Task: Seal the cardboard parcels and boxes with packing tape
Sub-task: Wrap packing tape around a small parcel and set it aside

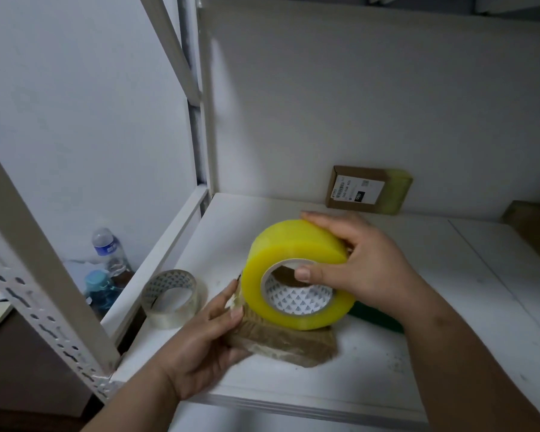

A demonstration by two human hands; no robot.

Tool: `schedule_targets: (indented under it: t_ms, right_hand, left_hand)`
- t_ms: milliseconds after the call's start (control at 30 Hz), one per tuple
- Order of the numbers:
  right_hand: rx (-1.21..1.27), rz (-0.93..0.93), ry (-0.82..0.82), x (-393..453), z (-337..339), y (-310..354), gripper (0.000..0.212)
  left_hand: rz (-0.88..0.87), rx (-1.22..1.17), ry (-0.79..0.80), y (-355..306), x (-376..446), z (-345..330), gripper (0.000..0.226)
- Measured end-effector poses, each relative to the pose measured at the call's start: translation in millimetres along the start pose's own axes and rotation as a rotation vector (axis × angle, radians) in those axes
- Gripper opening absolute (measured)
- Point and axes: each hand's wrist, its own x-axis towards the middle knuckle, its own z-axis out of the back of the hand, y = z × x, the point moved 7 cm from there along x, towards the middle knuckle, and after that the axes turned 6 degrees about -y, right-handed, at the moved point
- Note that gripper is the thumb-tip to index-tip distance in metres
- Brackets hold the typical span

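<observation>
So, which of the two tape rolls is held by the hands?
The big yellow tape roll, gripped by the right hand above the small parcel. The smaller clear roll lies untouched on the shelf.

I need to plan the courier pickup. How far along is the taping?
Done, it seems: the labelled box against the back wall already carries tape on its right end. In hand: the right hand grips the yellow tape roll over a small parcel, steadied by the left hand. Left: another box shows at the right edge, state unclear.
</observation>
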Motion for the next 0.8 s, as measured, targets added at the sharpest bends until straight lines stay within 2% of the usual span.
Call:
schedule_targets:
  t_ms: [67, 133, 167, 200, 267, 333, 400, 500, 567, 633, 700, 800]
  right_hand:
    - [-0.012, -0.04, 0.021, -2.2, -10.7, -9.9, 0.07]
    - [0.042, -0.051, 0.049, -6.4, -20.7, -18.8, 0.074]
    - [0.075, -0.046, 0.075, -8.6, -26.3, -22.0, 0.078]
    - [0.116, -0.047, 0.106, -10.8, -31.7, -24.1, 0.082]
    - [0.241, -0.104, 0.15, -14.6, -42.3, -30.3, 0.083]
    - [0.315, -0.186, 0.138, -17.5, -50.1, -39.8, 0.077]
    - [0.266, -0.239, 0.104, -20.9, -53.7, -48.7, 0.072]
    - [0.217, -0.256, 0.059, -23.7, -52.0, -54.0, 0.061]
    - [0.182, -0.25, 0.069, -23.6, -50.2, -52.7, 0.057]
    - [0.142, -0.231, 0.083, -21.6, -47.2, -49.6, 0.057]
    - [0.128, -0.21, 0.066, -20.6, -40.4, -46.2, 0.056]
    - [0.132, -0.192, 0.027, -23.1, -22.9, -44.5, 0.056]
  left_hand:
    - [-0.004, 0.165, -0.028, 0.0, -3.9, -1.2, 0.072]
    - [-0.065, 0.45, -0.075, -13.3, -6.5, -0.2, 0.05]
    - [-0.136, 0.624, -0.135, -24.8, -8.0, 2.7, 0.038]
    - [-0.258, 0.808, -0.183, -40.2, -11.5, -0.1, 0.035]
    - [-0.466, 1.039, -0.193, -59.0, -18.3, -9.7, 0.045]
    - [-0.46, 0.967, -0.174, -58.3, -19.7, -10.7, 0.055]
    - [-0.445, 0.942, -0.143, -50.3, -19.2, -16.0, 0.058]
    - [-0.606, 1.076, -0.067, -39.7, -14.7, -24.7, 0.049]
    - [-0.673, 1.27, -0.116, -38.4, -10.4, -20.6, 0.052]
    - [-0.718, 1.521, -0.213, -41.6, -7.2, -12.1, 0.068]
    - [-0.668, 1.675, -0.24, -40.4, -4.1, -5.9, 0.083]
    - [-0.552, 1.757, -0.26, -34.2, 0.5, 2.5, 0.103]
